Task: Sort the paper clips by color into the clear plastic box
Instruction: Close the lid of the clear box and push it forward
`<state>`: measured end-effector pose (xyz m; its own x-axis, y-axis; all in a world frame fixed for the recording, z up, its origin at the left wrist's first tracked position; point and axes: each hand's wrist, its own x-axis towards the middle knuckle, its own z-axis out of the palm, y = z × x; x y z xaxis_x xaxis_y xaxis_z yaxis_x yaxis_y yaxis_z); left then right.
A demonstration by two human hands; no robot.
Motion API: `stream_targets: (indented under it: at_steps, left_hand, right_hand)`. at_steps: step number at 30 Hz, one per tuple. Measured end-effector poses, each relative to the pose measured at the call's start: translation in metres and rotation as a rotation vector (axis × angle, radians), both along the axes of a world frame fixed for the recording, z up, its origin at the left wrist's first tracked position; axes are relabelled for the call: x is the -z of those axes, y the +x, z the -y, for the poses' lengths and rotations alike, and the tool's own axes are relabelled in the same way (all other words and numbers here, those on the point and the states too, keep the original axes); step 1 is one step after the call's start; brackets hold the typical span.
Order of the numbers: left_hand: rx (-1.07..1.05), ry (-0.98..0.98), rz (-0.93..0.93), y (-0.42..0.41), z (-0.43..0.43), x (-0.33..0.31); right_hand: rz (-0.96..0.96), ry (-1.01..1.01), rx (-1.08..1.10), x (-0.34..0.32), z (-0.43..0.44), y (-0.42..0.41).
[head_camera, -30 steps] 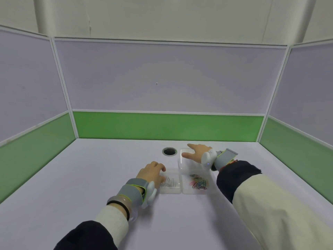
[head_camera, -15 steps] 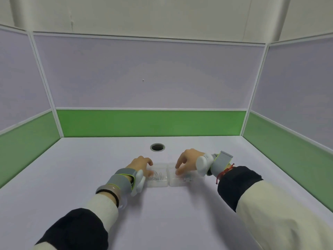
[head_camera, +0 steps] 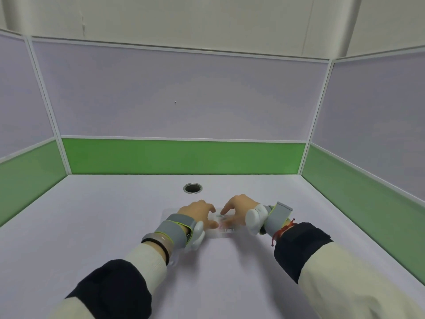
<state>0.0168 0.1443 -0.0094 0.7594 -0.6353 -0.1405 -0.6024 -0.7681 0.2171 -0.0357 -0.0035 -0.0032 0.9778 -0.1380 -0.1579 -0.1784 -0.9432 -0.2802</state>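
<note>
The clear plastic box [head_camera: 218, 234] lies on the white desk, squeezed between my two hands. My left hand [head_camera: 197, 211] lies over its left part, fingers curled down on the plastic and thumb at the near side. From the right, my right hand [head_camera: 236, 208] covers the box, with the fingers spread on top and the index finger pointing left. Through the plastic between the hands shows a blurred pink and pale patch of paper clips [head_camera: 222, 224]. Single clips and their colours cannot be told apart. Most of the box is hidden under the hands.
A round cable hole [head_camera: 192, 188] is set in the desk just behind the hands. Partition walls, green [head_camera: 184, 156] below and lilac above, close the desk at the back, left and right. Both wrists wear grey straps with white devices.
A second ago the box lay open in two halves, with coloured clips in the right one. My hands have since come together over it, and now only one compact piece shows.
</note>
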Motion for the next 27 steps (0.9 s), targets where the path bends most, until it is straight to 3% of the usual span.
stream_targets:
  at_steps: [10, 18, 22, 27]
  left_hand:
    - [-0.034, 0.004, -0.004, 0.002, 0.009, 0.011]
    - [-0.050, -0.185, -0.086, 0.007, -0.027, 0.006]
    - [-0.086, -0.061, -0.099, 0.018, -0.061, 0.002]
    - [-0.111, 0.008, -0.130, 0.027, -0.075, -0.004]
  right_hand:
    - [0.044, 0.024, 0.026, 0.014, -0.008, 0.001]
    - [0.176, 0.123, 0.146, 0.025, -0.001, -0.012]
    - [0.185, 0.193, 0.336, 0.033, 0.002, -0.022]
    - [0.159, 0.202, 0.364, 0.026, -0.001, -0.020]
